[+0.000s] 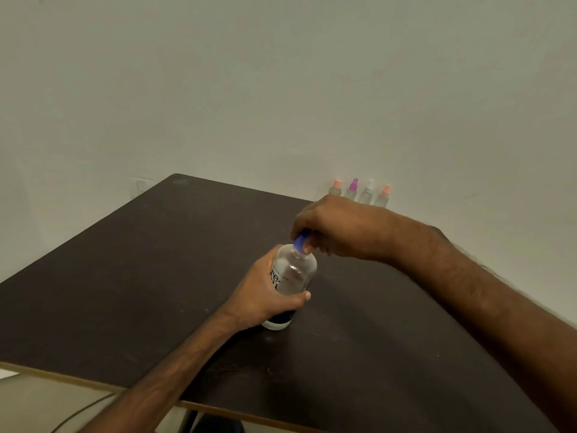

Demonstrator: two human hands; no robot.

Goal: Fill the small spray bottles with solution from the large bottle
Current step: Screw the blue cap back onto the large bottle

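Observation:
A large clear bottle with black lettering stands on the dark table near its middle. My left hand grips the bottle's body from the left, the thumb across its front. My right hand comes from above and pinches the bottle's blue cap. Several small spray bottles with orange, purple and white tops stand in a row at the table's far edge against the wall, partly hidden behind my right hand.
A pale wall rises right behind the table. A white wall socket shows at the table's far left corner. A dark cable runs along the floor below the front edge.

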